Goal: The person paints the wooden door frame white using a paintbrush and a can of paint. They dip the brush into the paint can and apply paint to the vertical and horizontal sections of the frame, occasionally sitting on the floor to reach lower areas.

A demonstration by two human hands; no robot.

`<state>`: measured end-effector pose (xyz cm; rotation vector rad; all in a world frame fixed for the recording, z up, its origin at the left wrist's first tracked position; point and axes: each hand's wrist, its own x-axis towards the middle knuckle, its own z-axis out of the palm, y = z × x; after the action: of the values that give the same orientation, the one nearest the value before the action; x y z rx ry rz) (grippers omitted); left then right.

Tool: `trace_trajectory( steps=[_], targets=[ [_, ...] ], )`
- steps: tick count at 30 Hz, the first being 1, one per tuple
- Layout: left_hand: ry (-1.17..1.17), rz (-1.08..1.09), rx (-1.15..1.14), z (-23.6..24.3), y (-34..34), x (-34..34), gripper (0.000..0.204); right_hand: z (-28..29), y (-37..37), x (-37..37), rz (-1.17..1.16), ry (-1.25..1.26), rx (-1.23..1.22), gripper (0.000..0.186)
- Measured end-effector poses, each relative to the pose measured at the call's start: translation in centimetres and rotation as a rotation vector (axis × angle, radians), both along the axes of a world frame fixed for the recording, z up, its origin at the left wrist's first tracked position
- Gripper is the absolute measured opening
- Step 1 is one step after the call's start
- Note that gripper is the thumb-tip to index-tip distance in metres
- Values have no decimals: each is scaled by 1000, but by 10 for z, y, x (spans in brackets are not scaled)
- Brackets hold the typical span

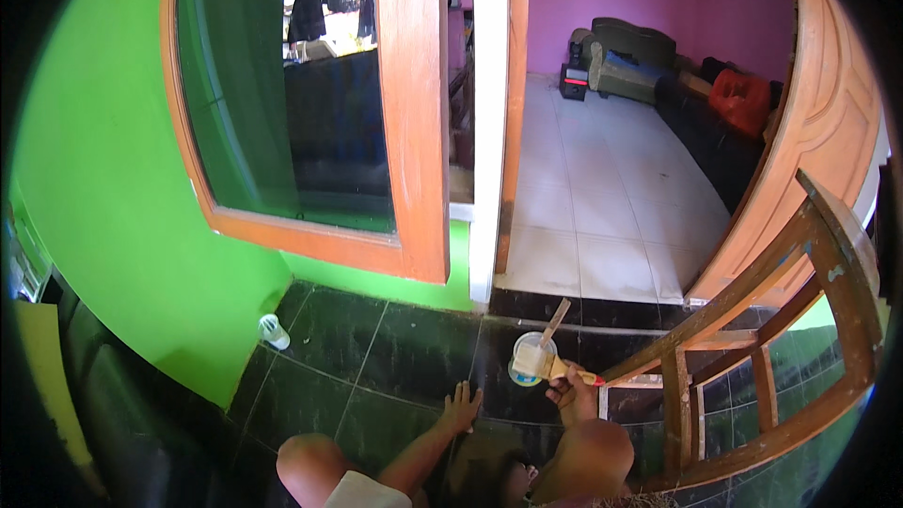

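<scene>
My right hand (574, 397) grips a flat paintbrush (560, 370) by its pale wooden handle, which ends in a red tip. The pale bristles lie over a small round plastic tub (519, 376) on the dark tiles; whether they touch its contents I cannot tell. A flat wooden stick (559, 316) leans out of the far side of the tub. My left hand (462, 408) is nearer me, left of the tub, with its fingers spread and nothing in them. It is low over the floor, and whether it rests there is unclear.
A brown wooden chair frame (675, 395) stands close on my right. Ahead are an orange window frame (423, 132) and an open wooden door (800, 141). A white cup-like container (274, 332) lies by the green wall (122, 160). Inside the doorway stands a sofa (625, 66).
</scene>
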<state>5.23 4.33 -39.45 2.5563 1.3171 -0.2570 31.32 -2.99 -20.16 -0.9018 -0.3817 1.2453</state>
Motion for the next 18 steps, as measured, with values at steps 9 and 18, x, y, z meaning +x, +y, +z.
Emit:
trace_trajectory(
  steps=[9,18],
  targets=[
    [44,114,-114,27,-5,14,136,45,23,30,-226,-510,48,28],
    [89,125,-191,26,6,13,132,51,83,40,44,-1313,-39,28]
  ],
)
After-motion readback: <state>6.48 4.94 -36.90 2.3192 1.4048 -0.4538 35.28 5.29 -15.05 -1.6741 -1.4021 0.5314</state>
